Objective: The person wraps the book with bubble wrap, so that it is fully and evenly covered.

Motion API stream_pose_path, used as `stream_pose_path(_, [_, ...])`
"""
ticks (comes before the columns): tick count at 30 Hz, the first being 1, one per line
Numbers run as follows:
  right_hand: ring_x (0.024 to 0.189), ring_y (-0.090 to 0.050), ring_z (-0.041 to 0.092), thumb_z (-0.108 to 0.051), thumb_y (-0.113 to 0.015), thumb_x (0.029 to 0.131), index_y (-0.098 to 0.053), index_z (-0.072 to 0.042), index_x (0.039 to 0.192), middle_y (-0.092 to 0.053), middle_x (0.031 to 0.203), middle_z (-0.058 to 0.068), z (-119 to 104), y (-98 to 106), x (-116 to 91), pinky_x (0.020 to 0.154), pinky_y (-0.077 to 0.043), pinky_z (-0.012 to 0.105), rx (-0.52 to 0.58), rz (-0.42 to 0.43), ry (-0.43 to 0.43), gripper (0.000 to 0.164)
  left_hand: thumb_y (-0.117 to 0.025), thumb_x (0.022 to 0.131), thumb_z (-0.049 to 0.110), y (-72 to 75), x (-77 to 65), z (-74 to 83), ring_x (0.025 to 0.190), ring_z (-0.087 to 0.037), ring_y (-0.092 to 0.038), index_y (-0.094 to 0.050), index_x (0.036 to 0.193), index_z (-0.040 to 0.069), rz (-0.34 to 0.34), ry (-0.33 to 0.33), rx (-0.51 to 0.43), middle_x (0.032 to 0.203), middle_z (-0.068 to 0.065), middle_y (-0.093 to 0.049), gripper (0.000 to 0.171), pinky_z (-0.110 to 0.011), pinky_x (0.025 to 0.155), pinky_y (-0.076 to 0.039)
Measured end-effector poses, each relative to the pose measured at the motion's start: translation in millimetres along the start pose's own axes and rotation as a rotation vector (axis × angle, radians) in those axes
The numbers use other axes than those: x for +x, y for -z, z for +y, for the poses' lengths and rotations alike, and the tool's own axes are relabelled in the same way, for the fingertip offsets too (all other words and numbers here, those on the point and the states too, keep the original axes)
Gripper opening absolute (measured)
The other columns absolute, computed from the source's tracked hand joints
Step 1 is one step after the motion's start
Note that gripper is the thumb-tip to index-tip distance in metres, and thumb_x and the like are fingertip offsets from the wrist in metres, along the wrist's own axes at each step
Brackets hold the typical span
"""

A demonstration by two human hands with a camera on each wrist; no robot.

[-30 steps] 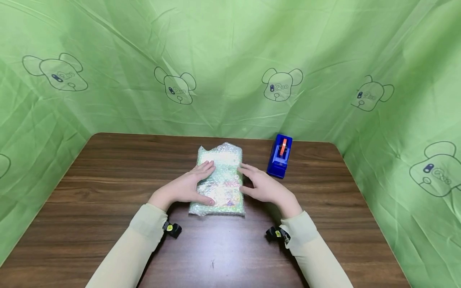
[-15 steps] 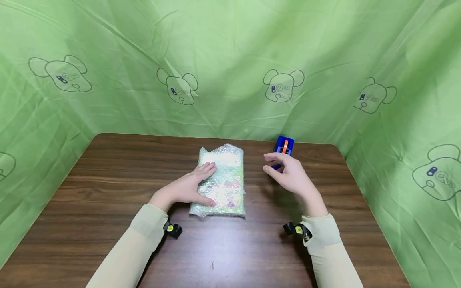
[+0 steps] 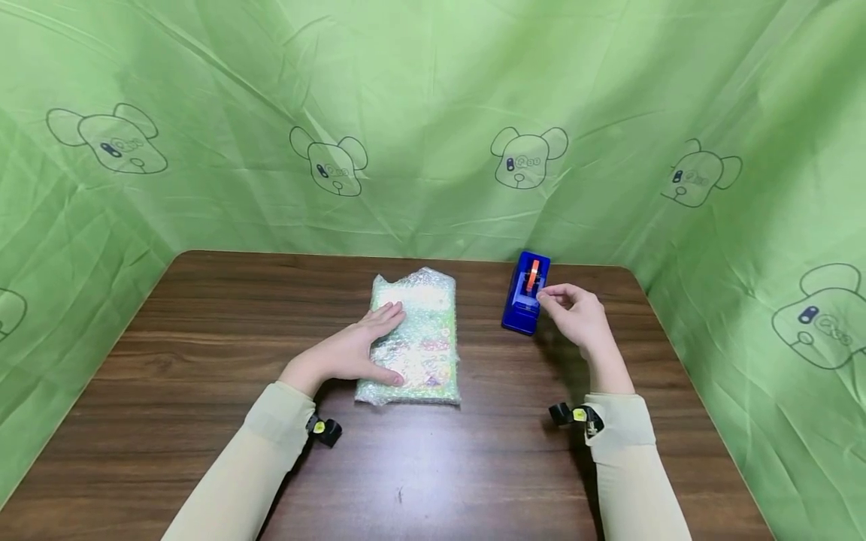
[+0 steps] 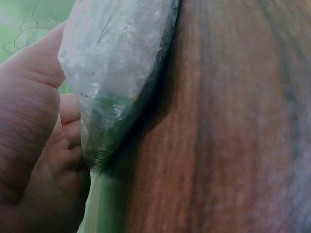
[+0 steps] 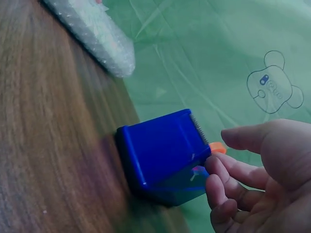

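Observation:
A flat rectangular package in bubble wrap (image 3: 429, 338), with a colourful print under the plastic, lies mid-table. My left hand (image 3: 352, 353) rests spread on its left side, fingers and thumb over the top face. The wrapped edge (image 4: 121, 63) fills much of the left wrist view beside the thumb. To the right of the package stands a blue tape dispenser (image 3: 520, 312) with an orange core. My right hand (image 3: 575, 314) is at its right side, fingers bent. In the right wrist view, a gap separates thumb and index finger close by the toothed cutter (image 5: 199, 128).
The dark wood-grain table (image 3: 223, 323) ends at its back edge just behind the package and dispenser. A green cloth (image 3: 433, 113) with printed bear heads encloses the back and sides.
My right hand has left the package's right edge and moved right, past the front of the tape dispenser to its right side. The left hand and package stay put.

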State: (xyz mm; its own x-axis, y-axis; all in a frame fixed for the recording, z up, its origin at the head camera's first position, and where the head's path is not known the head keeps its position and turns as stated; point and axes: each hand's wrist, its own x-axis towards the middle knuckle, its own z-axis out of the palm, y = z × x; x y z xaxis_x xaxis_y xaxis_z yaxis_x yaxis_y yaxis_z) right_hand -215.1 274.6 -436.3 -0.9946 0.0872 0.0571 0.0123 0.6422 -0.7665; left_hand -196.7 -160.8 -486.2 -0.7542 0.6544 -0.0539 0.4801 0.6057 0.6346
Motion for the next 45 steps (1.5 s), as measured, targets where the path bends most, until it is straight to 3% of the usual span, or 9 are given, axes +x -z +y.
stream_pose_path(5, [0.096,-0.066,0.016,-0.038,-0.073,0.106,-0.079,-0.005,0.125,-0.078,0.11,0.01,8.8,-4.8,1.2,0.079,-0.052,0.026,-0.002,-0.069,0.009,0.039,-0.087,0.084,0.068,-0.9,0.8,-0.9,0.169,-0.027,-0.002,-0.023,0.175,0.012,0.0,-0.004,0.008,0.184,-0.004,-0.007,0.125,-0.053,0.136,-0.011])
stream_pose_path(12, [0.084,-0.064,0.007,-0.028,-0.077,0.104,-0.081,0.0,0.117,-0.08,0.104,0.009,14.8,-14.2,1.1,0.074,-0.051,0.022,0.089,-0.085,0.044,0.031,-0.087,0.084,0.069,-2.1,2.7,-3.2,0.169,-0.025,-0.002,-0.023,0.175,0.013,0.001,-0.008,0.016,0.184,-0.003,-0.007,0.125,-0.052,0.136,-0.01])
stream_pose_path(16, [0.085,-0.063,0.005,-0.02,-0.077,0.104,-0.08,0.003,0.114,-0.079,0.105,0.011,16.5,-18.9,2.9,0.074,-0.051,0.019,0.139,-0.061,0.061,0.025,-0.087,0.084,0.069,-2.2,3.2,-4.0,0.169,-0.025,-0.001,-0.022,0.176,0.013,-0.002,-0.007,0.013,0.184,-0.002,-0.007,0.125,-0.052,0.136,-0.01])
stream_pose_path(23, [0.091,-0.059,0.011,-0.029,-0.074,0.107,-0.079,0.001,0.119,-0.076,0.105,0.005,5.8,-22.2,1.6,0.074,-0.049,0.021,0.174,0.016,-0.001,0.033,-0.086,0.084,0.07,-2.0,2.0,-3.0,0.169,-0.024,-0.001,-0.022,0.176,0.013,-0.003,-0.008,-0.002,0.184,-0.002,-0.007,0.125,-0.052,0.136,-0.009])
stream_pose_path(29, [0.076,-0.059,0.011,-0.027,-0.076,0.106,-0.081,0.0,0.115,-0.07,0.089,-0.001,-0.5,-24.5,0.7,0.061,-0.048,0.021,0.169,0.049,-0.014,0.029,-0.087,0.084,0.068,-1.5,1.1,-2.1,0.169,-0.025,-0.001,-0.022,0.176,0.013,0.001,-0.008,-0.01,0.184,-0.002,-0.007,0.125,-0.053,0.136,-0.009])
stream_pose_path(36, [0.066,-0.075,0.017,-0.026,-0.078,0.104,-0.082,0.001,0.108,-0.077,0.082,0.007,-6.0,-29.3,-5.9,0.051,-0.049,0.02,0.175,0.125,-0.059,0.028,-0.088,0.085,0.067,-1.6,0.3,-2.0,0.169,-0.025,-0.001,-0.021,0.176,0.013,0.002,-0.011,-0.015,0.184,-0.002,-0.007,0.124,-0.053,0.136,-0.009])
stream_pose_path(42, [0.075,-0.081,0.026,-0.023,-0.08,0.102,-0.082,0.003,0.104,-0.079,0.084,0.013,-10.3,-32.1,-16.7,0.056,-0.056,0.018,0.242,0.18,-0.078,0.027,-0.087,0.085,0.067,-2.4,0.7,-2.7,0.169,-0.025,-0.001,-0.021,0.176,0.013,0.004,-0.005,-0.017,0.184,-0.002,-0.007,0.125,-0.054,0.136,-0.01])
stream_pose_path(45, [0.077,-0.078,0.019,-0.023,-0.08,0.101,-0.082,0.002,0.102,-0.08,0.083,0.008,-14.7,-29.6,-25.4,0.06,-0.052,0.019,0.218,0.16,-0.076,0.025,-0.087,0.085,0.067,-2.6,1.3,-2.2,0.169,-0.026,-0.001,-0.021,0.176,0.013,0.0,-0.004,-0.015,0.184,-0.002,-0.007,0.125,-0.054,0.136,-0.01])
